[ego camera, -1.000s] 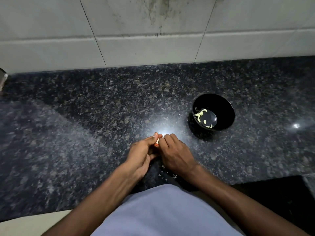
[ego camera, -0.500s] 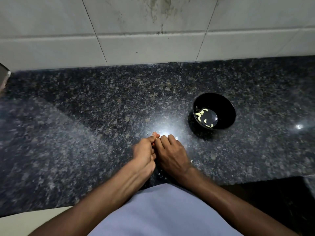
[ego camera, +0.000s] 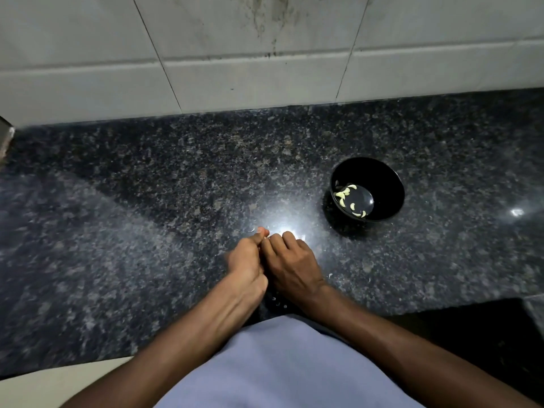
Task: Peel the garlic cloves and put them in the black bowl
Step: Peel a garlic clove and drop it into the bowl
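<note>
Left hand [ego camera: 245, 262] and right hand [ego camera: 290, 265] curled, fingertips pressed together over near table [ego camera: 147, 231] — anything pinched is hidden; black bowl [ego camera: 385, 184] far right, peeled garlic cloves [ego camera: 344, 193] inside.

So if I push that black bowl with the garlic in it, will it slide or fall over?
The black bowl would probably slide: the granite counter looks polished and shiny. It seems unlikely to tip, since it sits low and wide. It is likely light, holding only a few peeled cloves.
</note>
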